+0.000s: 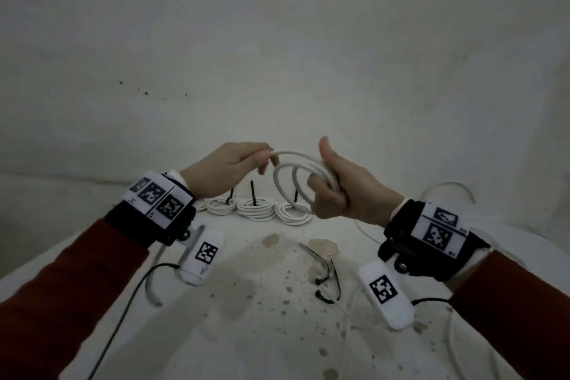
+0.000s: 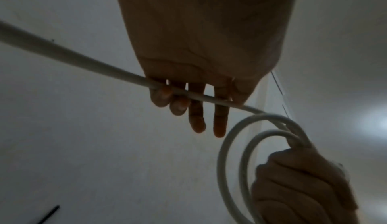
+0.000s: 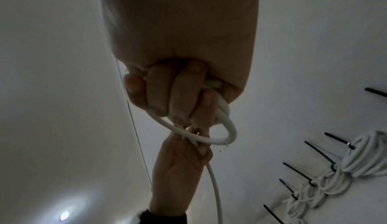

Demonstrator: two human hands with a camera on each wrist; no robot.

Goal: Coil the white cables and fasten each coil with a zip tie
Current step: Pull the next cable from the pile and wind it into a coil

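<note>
Nearest the camera, loose black zip ties (image 1: 324, 268) were seen lying on the stained white table (image 1: 246, 333), with a slack white cable (image 1: 348, 327) trailing beside them; no container was to be seen anywhere, the finished work being laid straight on the table. Above that, a half-wound coil (image 1: 296, 185) was held in the air by the right hand (image 1: 339, 188), its fingers (image 3: 180, 95) curled tightly round the gathered loops with the thumb raised; the free run of the same cable (image 2: 83, 62) was pinched lightly by the left hand (image 1: 234, 166), whose fingers (image 2: 196, 111) were bent over it just beside the coil. Farther back, a row of finished coils (image 1: 256, 208) was seen, each tied with a black zip tie whose tail stood upright. It was judged that the loops could spring open if the right hand's hold were eased before a tie was fitted; uneven loops could result if the left hand's feed went slack.
</note>
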